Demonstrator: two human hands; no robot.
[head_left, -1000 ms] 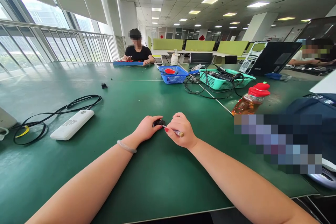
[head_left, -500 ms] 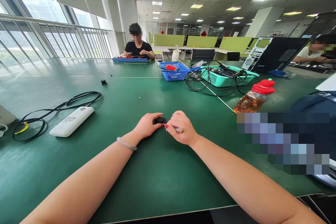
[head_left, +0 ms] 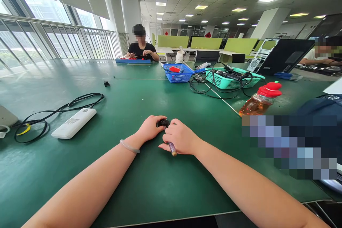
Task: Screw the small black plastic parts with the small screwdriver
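1. Centre frame, I saw the left grip nearly closed, pinching a small black part, probably to steady it on the tabletop.
2. Just right, the right grip was curled around a slim tool, held aslant, probably to aim its other end at the part.

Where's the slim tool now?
Head view, below centre: the slim tool is in the right hand, by the black part the left hand holds.
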